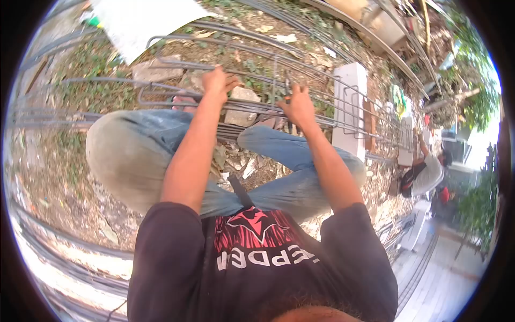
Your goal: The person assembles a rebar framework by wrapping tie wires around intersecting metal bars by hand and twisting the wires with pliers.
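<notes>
Cage (257, 78): steel bars with stirrups, just beyond the person's knees (115, 145); its long axis runs left to right across the scene.
Left hand (217, 83): at the cage's left part, fingers curled by a long bar; whether they grip it, one cannot tell.
Right hand (299, 105): farther right and slightly nearer, fingers bent over the cage; a slim dark thing (287, 86) shows beside them, and whether it is held is unclear.
Stirrup (274, 68): set crosswise to the long bars, between the two hands; the right hand is the nearer one, the stirrup just left of its fingers.
Block (343, 121): white, beneath the cage, right of the right hand.
Stone (240, 117): low among the bars, between the hands.
Sheet (145, 24): white, far left.
Co-worker (427, 174): well off to the right, near the cage's right part.
</notes>
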`<state>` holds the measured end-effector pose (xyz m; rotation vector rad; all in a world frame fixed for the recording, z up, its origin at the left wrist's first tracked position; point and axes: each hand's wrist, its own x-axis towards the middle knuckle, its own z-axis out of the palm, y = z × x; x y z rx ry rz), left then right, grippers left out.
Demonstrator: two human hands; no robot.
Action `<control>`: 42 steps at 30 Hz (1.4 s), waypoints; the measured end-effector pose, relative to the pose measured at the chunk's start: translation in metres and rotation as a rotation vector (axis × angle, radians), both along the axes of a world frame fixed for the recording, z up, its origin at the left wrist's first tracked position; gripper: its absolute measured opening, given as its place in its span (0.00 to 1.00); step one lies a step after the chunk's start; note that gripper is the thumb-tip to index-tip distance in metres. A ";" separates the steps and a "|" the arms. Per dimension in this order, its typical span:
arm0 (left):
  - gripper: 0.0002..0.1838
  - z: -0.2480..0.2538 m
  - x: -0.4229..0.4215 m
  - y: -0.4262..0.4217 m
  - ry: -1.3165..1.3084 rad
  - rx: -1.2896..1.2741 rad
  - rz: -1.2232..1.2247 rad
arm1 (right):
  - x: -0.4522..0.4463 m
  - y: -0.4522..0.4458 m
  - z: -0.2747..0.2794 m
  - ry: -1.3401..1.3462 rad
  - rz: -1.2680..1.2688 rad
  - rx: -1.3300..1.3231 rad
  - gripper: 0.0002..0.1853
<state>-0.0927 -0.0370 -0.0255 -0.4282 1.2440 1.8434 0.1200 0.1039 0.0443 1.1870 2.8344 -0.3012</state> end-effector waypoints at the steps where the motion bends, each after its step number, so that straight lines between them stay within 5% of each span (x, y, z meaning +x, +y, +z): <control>1: 0.25 -0.009 -0.001 0.001 -0.029 0.048 0.016 | 0.003 -0.004 0.002 0.060 0.008 -0.016 0.33; 3: 0.27 -0.021 -0.006 -0.002 -0.016 0.127 0.010 | 0.003 -0.001 -0.017 0.134 -0.071 0.011 0.24; 7: 0.26 -0.008 -0.019 -0.002 0.070 -0.106 -0.143 | 0.007 0.017 -0.006 0.159 -0.075 -0.104 0.21; 9: 0.31 -0.011 -0.018 -0.002 0.097 -0.130 -0.101 | -0.002 0.046 0.007 0.223 -0.152 -0.342 0.19; 12: 0.34 -0.007 -0.019 -0.001 0.070 -0.169 -0.074 | -0.001 0.027 0.082 0.790 -0.259 -0.932 0.14; 15: 0.36 -0.031 -0.030 0.003 0.017 -0.119 -0.036 | -0.010 0.010 0.132 0.703 -0.030 -0.755 0.10; 18: 0.37 -0.031 -0.025 0.007 -0.020 -0.081 -0.045 | -0.035 0.028 0.142 0.247 0.600 0.118 0.06; 20: 0.38 -0.012 -0.021 0.002 -0.045 -0.068 -0.054 | -0.058 0.001 0.181 -0.155 0.625 0.346 0.07; 24: 0.37 0.010 -0.009 -0.003 -0.073 -0.036 0.010 | -0.117 0.016 0.174 -0.187 0.918 0.811 0.11; 26: 0.30 0.022 -0.006 -0.007 -0.074 -0.032 0.019 | -0.150 0.015 0.180 -0.351 0.958 0.750 0.10; 31: 0.32 0.027 -0.008 -0.008 -0.138 -0.020 0.017 | -0.205 0.002 0.154 -0.618 1.068 0.594 0.08; 42: 0.32 0.016 -0.005 -0.001 -0.131 0.034 0.056 | -0.231 -0.043 0.129 -0.947 1.095 0.697 0.10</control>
